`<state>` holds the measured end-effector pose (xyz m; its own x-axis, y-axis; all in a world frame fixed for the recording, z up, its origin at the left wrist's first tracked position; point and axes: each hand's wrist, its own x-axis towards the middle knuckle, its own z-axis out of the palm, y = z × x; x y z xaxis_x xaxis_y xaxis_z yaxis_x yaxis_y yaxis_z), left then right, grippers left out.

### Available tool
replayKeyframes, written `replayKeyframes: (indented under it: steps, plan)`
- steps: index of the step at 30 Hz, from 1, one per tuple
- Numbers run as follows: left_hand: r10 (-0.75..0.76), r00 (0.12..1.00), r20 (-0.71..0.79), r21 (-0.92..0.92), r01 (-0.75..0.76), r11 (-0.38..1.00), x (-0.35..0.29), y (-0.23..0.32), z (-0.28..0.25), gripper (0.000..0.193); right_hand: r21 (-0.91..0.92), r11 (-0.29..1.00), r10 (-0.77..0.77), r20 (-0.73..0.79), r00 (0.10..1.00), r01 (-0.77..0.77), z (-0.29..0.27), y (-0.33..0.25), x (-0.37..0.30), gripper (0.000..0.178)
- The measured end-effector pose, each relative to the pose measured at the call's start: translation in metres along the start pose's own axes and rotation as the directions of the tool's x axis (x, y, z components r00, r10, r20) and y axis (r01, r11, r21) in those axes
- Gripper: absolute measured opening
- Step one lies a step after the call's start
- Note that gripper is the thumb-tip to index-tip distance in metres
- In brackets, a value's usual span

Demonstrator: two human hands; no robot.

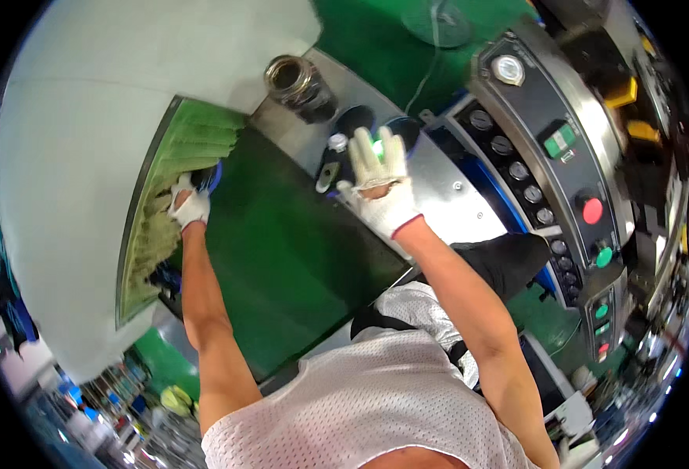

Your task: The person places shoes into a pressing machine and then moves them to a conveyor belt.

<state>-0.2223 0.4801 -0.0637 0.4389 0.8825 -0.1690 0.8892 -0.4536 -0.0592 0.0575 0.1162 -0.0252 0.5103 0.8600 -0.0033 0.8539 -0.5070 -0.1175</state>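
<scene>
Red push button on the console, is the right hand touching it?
Apart. The head view shows the gloved right hand well left of the red push button, with round dials visible between them.

Left glove, white, knitted, red-edged cuff, right glove, same white knit, full fingers, red-edged cuff, open gap below fingers, forearms bare, top, white, perforated mesh, small holes throughout, curved neckline

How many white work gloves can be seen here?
2: one on the left hand, by the streaked green panel; one on the right hand, by the steel ledge. Others may be hidden.
</scene>
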Motion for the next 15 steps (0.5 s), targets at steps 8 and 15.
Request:
replayKeyframes:
  steps: [8, 15]
  plan:
    - [0.204, 0.944, 0.257, -0.017, -0.207, 0.978, -0.087, 0.064, -0.023, 0.079, 0.277, 0.961, 0.022, -0.124, 0.992, 0.014, -0.005, 0.015, -0.011, 0.085]
    - [0.416, 0.751, 0.513, -0.527, -0.107, 0.843, -0.202, 0.113, -0.057, 0.078, 0.746, 0.662, 0.312, -0.183, 0.932, -0.075, -0.077, 0.068, -0.154, 0.08]
